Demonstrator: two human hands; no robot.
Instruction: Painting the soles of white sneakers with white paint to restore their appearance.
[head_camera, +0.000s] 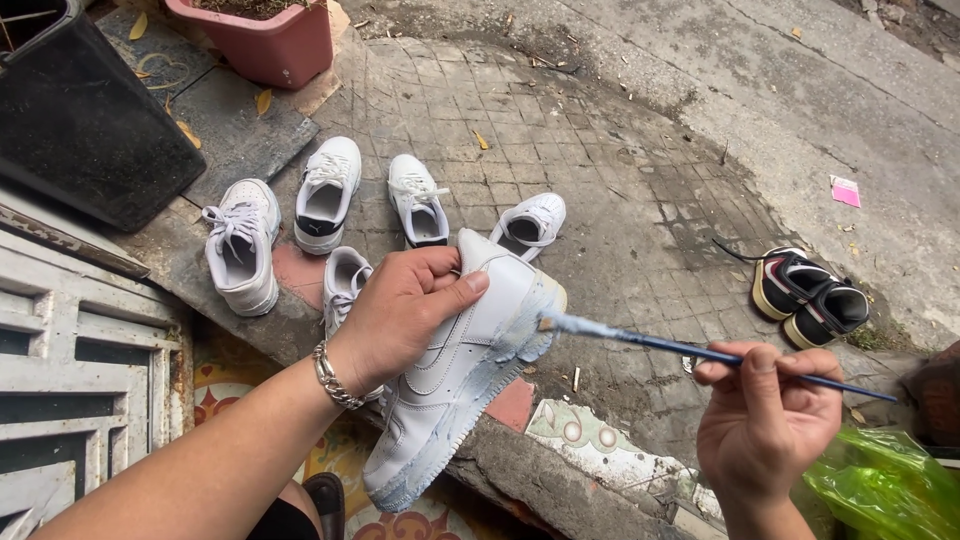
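Fingers (440, 290) around white sneaker (470, 360), paintbrush (700, 350) alongside

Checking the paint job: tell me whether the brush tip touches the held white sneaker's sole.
Touching. The head view shows the brush tip's bristles pressed against the white sneaker at its sole edge, with no gap.
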